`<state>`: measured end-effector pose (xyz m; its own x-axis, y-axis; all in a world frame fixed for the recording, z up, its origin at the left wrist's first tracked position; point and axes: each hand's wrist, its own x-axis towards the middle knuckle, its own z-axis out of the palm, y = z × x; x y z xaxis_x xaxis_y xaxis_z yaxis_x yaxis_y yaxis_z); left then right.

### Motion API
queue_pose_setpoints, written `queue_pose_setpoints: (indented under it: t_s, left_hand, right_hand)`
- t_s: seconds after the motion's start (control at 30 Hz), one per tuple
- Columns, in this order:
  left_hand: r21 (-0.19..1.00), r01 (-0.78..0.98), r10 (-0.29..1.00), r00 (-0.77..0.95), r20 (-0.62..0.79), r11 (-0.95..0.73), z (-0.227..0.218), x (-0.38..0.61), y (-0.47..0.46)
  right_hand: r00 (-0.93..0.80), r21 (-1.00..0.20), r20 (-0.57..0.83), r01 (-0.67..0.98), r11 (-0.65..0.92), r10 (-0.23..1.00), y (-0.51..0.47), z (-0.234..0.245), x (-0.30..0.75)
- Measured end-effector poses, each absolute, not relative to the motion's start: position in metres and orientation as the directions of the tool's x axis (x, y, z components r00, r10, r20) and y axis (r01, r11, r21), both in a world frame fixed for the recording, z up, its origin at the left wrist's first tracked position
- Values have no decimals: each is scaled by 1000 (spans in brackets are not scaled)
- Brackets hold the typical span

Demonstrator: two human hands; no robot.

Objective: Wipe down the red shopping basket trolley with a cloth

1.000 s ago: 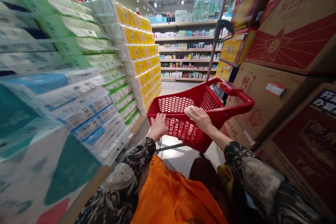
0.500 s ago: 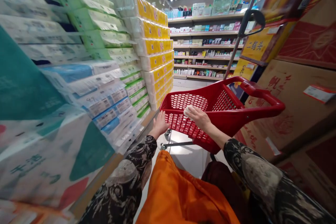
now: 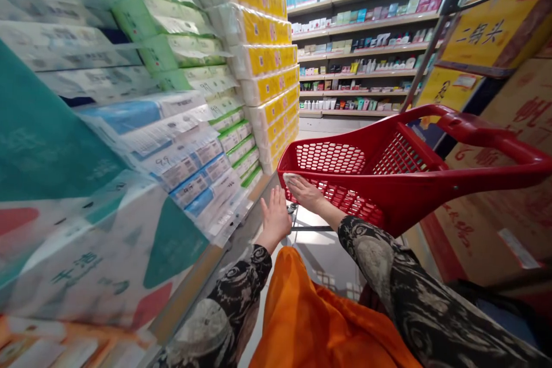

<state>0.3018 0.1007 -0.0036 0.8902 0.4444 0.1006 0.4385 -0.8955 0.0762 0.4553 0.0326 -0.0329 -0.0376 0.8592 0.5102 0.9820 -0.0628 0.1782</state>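
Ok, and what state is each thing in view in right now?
Left hand: open, fingers spread, off the basket.
Right hand: palm down on the basket's rim.
Red plastic mesh cart basket: tilted, handle running rightward.
Film-wrapped yellow-and-white tissue packs: stacked, wrapped.
Brown cardboard cartons: stacked, closed.

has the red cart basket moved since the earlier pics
Yes, forward: the red cart basket is now nearer the far wall shelves, which look larger.
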Motion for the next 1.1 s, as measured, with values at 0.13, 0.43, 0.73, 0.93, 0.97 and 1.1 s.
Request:
queue_pose_setpoints:
  t_s: [0.13, 0.43, 0.73, 0.93, 0.97, 1.1]
  left_hand:
    - [85, 425, 432, 899, 78, -901, -15, 304, 96]
    - [900, 351, 675, 732, -92, -257, 12, 332, 116]
    - [874, 54, 507, 796, -330, 483, 11, 347, 74]
    - [927, 208, 532, 769, -353, 314, 13, 336, 83]
    - [933, 217, 524, 779, -344, 288, 15, 336, 86]
    - [916, 301, 605, 792, -84, -267, 20, 337, 100]
  right_hand:
    - [-8, 145, 444, 987, -63, 896, 15, -62, 455]
    - [313, -339, 614, 934, -116, 725, -1, 4, 427]
    - [335, -222, 630, 942, -251, 700, -19, 6, 413]
    - [172, 43, 509, 974, -224, 844, -24, -2, 417]
    - [172, 54, 510, 971, -231, 842, -20, 0, 422]
    - [118, 117, 551, 969, -216, 826, 0, 13, 451]
